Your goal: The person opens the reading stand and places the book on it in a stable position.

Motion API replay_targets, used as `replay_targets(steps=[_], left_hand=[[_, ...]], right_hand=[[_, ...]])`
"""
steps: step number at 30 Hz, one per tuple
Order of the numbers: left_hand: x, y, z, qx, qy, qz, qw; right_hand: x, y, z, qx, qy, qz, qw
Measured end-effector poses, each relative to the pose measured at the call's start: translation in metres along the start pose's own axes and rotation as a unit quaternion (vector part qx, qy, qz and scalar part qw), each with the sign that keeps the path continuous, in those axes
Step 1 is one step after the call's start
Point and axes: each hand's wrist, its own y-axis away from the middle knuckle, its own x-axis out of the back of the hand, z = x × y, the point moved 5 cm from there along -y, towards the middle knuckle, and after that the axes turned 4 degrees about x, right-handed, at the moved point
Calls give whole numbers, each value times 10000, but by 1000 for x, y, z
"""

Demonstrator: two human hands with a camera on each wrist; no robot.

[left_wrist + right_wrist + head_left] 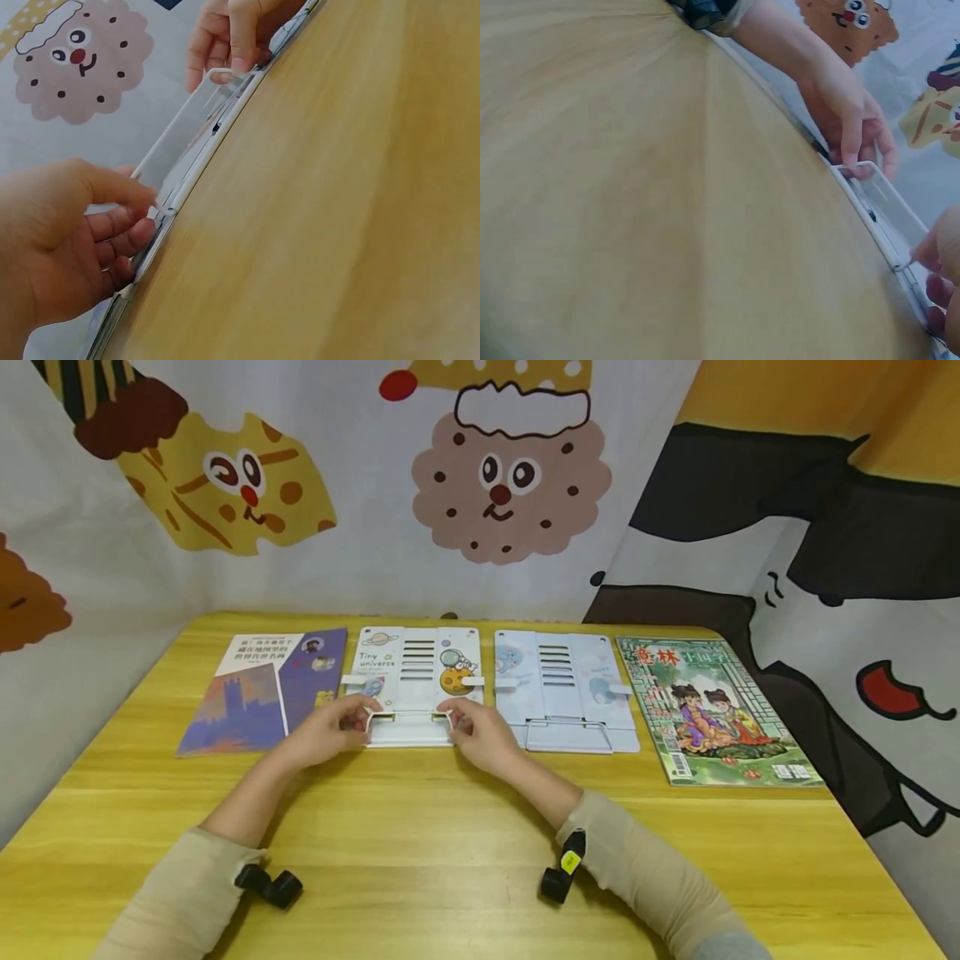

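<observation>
A white folding book stand [418,693], printed "Tiny universe" with planets and an astronaut, lies flat on the table. Its white wire page bracket [410,713] is raised along the near edge, as the left wrist view also shows. My left hand [330,727] pinches the bracket's left end between thumb and fingers. At the opposite end, my right hand [487,737] holds the wire corner with thumb and fingertips. To the right lies a second, pale blue book stand [557,693], its wire bracket folded down against the panel; neither hand touches it.
A purple and white book [262,693] lies left of the stands. On the right is a green illustrated magazine [720,718] near the table's edge. Behind the wooden table [420,852] hangs a cartoon-printed curtain [360,527].
</observation>
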Motion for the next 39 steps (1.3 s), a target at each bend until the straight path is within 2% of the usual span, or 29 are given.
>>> replay_targets(steps=[3, 6, 7, 11, 14, 20, 26, 31, 35, 39], left_hand=[[9, 1, 4, 142, -173, 370, 9991], [23, -1, 9, 203, -449, 934, 9944], [27, -3, 6, 181, -495, 1138, 9921], [44, -10, 9, 205, -597, 1741, 9827], [51, -18, 8, 342, -582, 1926, 9790], [55, -38, -2, 810, -456, 1801, 9793], [50, -57, -19, 1035, -337, 1654, 9802], [45, -66, -38, 1377, -291, 1552, 9778], [43, -68, -44, 1390, -447, 1473, 9783], [41, -71, -46, 1235, -749, 1296, 9810]], right_hand=[[9, -2, 0, 251, 50, 296, 9992], [26, -8, 1, 353, 158, 765, 9963], [32, -11, 3, 339, 223, 931, 9948], [51, -23, 15, -33, 367, 1323, 9905], [57, -32, 23, -281, 326, 1323, 9903], [53, -47, 31, -574, 185, 935, 9938], [48, -58, 43, -962, 679, 846, 9894], [44, -60, 53, -1279, 939, 662, 9851], [41, -63, 54, -1277, 1313, 523, 9817], [38, -67, 56, -1272, 1797, 344, 9749]])
